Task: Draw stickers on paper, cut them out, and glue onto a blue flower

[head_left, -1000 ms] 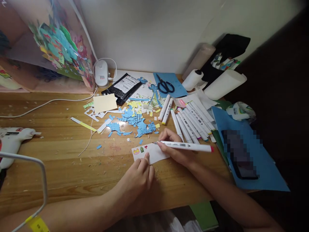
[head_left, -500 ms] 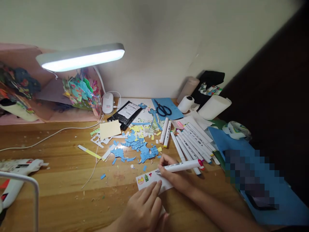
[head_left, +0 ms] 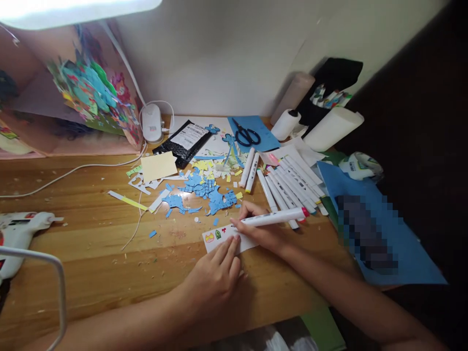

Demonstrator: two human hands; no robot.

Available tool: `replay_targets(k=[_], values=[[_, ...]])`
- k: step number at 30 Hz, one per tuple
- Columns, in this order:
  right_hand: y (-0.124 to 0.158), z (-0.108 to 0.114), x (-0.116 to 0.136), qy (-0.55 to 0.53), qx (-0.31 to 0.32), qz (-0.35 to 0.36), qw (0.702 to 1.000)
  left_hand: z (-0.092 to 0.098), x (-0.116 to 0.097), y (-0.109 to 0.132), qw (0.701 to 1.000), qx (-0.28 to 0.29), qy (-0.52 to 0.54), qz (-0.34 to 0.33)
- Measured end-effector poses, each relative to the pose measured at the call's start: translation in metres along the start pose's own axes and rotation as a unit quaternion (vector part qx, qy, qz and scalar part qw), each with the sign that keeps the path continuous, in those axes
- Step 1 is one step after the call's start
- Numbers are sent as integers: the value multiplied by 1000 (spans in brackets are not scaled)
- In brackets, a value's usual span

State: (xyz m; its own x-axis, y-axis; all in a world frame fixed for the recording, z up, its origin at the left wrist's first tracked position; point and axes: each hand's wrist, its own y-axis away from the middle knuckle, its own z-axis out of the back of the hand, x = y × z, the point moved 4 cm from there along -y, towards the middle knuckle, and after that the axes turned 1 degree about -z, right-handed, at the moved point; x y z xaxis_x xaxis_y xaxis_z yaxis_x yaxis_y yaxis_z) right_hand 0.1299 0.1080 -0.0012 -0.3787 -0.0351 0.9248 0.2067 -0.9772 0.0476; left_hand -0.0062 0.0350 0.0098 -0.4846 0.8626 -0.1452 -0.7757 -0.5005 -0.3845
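Observation:
Between the fingers of my right hand (head_left: 258, 226) is a white marker (head_left: 278, 216) with a red end, its tip at a white paper strip (head_left: 245, 243). Small coloured drawings show on the strip's left part: a yellow and pink one, a green one and a red bow. My left hand (head_left: 215, 270) lies with fingers stretched on the strip's lower edge, pressing it to the wooden table. Just beyond are blue paper scraps (head_left: 219, 200). Several other white markers (head_left: 288, 187) lie in a fan past my right hand.
Black scissors (head_left: 246, 136) rest on blue paper at the back, beside a black parcel bag (head_left: 186, 141). A glue gun (head_left: 25, 234) lies at the left near a white metal bar (head_left: 60, 287). White rolls (head_left: 334, 129) stand back right; a lamp (head_left: 80, 9) hangs above.
The view has tilted downward, so the table sits higher in the picture and its front edge shows. Both hands stay at the strip, the marker still in my right hand.

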Motion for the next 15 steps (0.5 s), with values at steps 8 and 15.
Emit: replay_targets(k=[8,15], values=[[-2,-2,6,35,-15,0,999,0,0,0,1000,-1,-2,-8],[0,-2,1,44,-27,-2,999,-2,1,1,1000,0,-4,-9]])
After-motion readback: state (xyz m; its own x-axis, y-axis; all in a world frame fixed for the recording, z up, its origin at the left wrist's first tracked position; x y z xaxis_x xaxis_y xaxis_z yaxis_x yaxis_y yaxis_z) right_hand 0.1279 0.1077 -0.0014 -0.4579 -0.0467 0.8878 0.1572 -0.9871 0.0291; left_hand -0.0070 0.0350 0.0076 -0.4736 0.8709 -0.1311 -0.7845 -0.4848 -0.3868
